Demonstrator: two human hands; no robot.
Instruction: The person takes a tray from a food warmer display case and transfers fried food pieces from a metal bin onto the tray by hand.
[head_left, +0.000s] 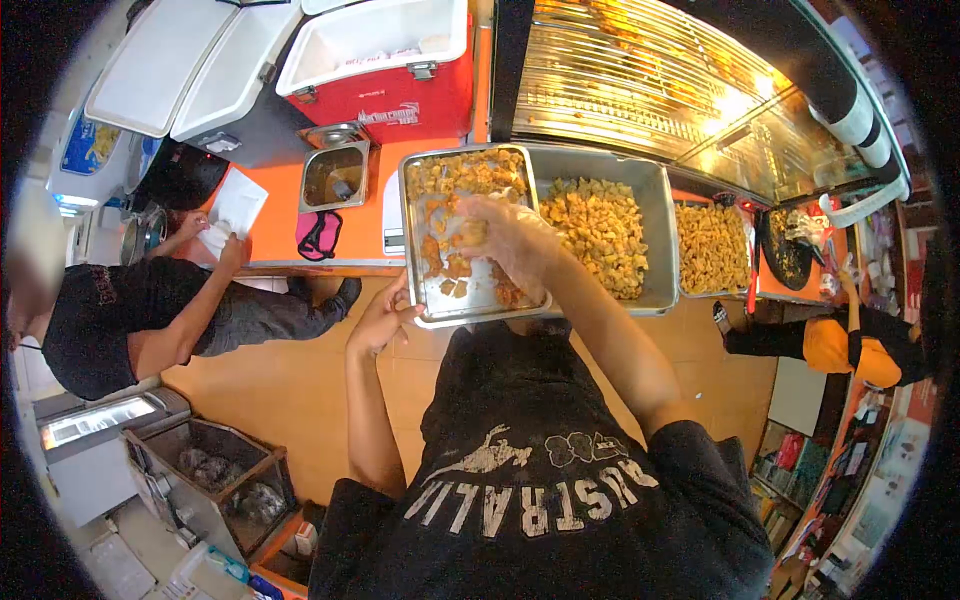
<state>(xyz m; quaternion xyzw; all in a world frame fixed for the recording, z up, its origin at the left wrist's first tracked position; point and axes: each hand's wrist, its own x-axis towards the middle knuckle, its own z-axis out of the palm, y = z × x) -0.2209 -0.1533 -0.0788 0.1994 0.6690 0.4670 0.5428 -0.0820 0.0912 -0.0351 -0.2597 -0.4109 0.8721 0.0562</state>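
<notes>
My left hand (381, 318) grips the lower left corner of a shallow metal tray (450, 312), which is tilted over the counter's front edge. Fried pieces (465, 172) are heaped along the tray's far end, with crumbs and smaller bits scattered over its bare metal. Over the middle of the tray is my right hand (512, 243), smeared by motion, its fingers down among the pieces. Right beside it, a deeper metal pan (655, 200) holds a large pile of golden fried chunks (598, 235), partly overlapped by the tray and my forearm.
Further right sits another tray of fried pieces (712, 248), below a lit glass display cabinet (640, 80). A red cooler (400, 95) and a metal container (336, 175) stand to the left. One person (150, 320) handles white paper at left; another (850, 345) stands far right.
</notes>
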